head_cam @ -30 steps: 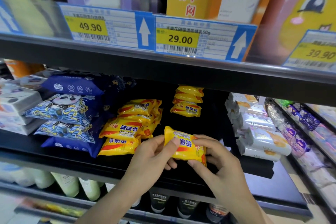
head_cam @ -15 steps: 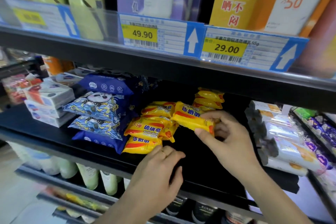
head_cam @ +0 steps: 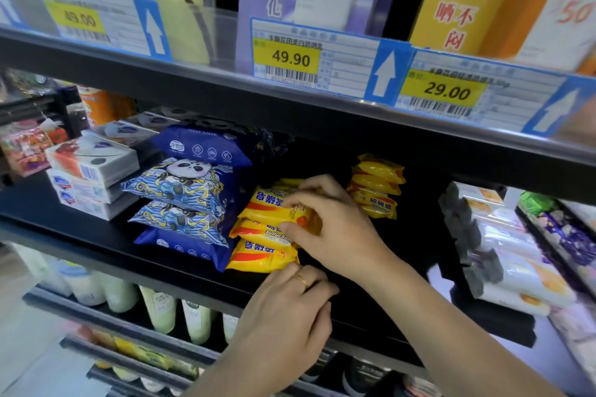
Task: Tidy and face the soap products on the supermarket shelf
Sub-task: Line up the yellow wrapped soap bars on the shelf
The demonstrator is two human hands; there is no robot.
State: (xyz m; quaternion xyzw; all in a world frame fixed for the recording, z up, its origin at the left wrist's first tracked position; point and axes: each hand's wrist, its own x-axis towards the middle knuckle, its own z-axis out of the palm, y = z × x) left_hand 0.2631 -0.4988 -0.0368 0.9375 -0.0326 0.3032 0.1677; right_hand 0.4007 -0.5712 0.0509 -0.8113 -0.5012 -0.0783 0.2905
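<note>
A yellow sulfur soap pack (head_cam: pixel 274 208) lies on top of the front pile of yellow soap packs (head_cam: pixel 258 256) on the black shelf (head_cam: pixel 80 235). My right hand (head_cam: pixel 335 222) grips this top pack at its right end, thumb below and fingers over it. My left hand (head_cam: pixel 287 309) rests on the shelf's front edge, its fingertips touching the bottom pack of the pile. A second stack of yellow soap packs (head_cam: pixel 377 187) stands further back to the right.
Blue panda-print packs (head_cam: pixel 183 200) are stacked left of the yellow pile, with white boxed soaps (head_cam: pixel 90 177) further left. White wrapped soaps (head_cam: pixel 509 255) fill the right. Price tags (head_cam: pixel 290 56) line the shelf above. Bottles (head_cam: pixel 161 309) stand on the shelf below.
My right hand carried the yellow pack left from mid-shelf onto the front pile. My left hand let go of it, dropped to the shelf edge, then reached up to the pile's bottom pack.
</note>
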